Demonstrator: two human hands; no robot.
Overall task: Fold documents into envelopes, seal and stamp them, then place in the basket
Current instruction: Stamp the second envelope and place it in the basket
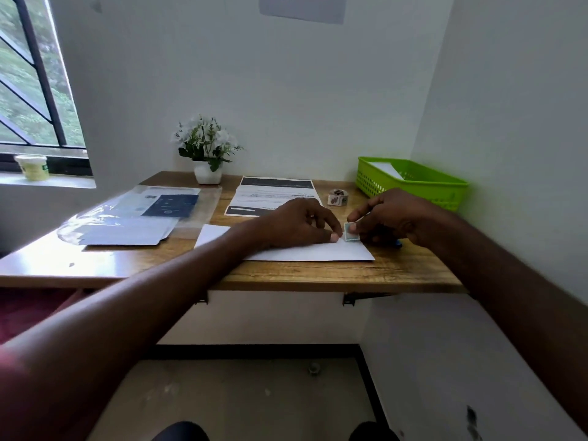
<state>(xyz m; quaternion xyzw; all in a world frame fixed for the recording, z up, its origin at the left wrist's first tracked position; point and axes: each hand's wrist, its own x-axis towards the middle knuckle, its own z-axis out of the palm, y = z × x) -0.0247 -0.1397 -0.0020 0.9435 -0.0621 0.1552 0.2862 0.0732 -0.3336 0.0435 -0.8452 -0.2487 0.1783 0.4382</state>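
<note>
Stamping stage, head view. A white envelope [305, 249] lies flat near the front edge of the desk [318, 275]. My left hand [299, 224] rests on it with fingers curled, the thumb tip pressing the paper just left of the stamp; this grip encloses nothing and serves to pin the envelope. My right hand [394, 214] pinches a small green-bordered stamp [351, 232] between thumb and forefinger, the grip closed only at the tips, and holds it at the envelope's far right corner. Whether the stamp already touches the paper cannot be told from this angle.

Since the envelope lies closed and flat, I judge folding and sealing to be done for this piece, and the step in hand to be fixing the stamp. The next move calls for laying the stamp square to the corner, pressing it down flat, and releasing the pinch without dragging it askew while the left hand keeps the envelope from sliding. After that the envelope goes to the green basket [413, 186] at the desk's far right corner, which already holds something white, probably a finished envelope.

A roll of stamps [338, 197] sits between the basket and a stack of printed documents [273, 194]. At far left, blank envelopes [124, 233] lie with clear plastic packaging [140, 208]. A potted plant [206, 154] stands against the wall. Something blue [397, 244] shows under my right hand; I cannot identify it.
</note>
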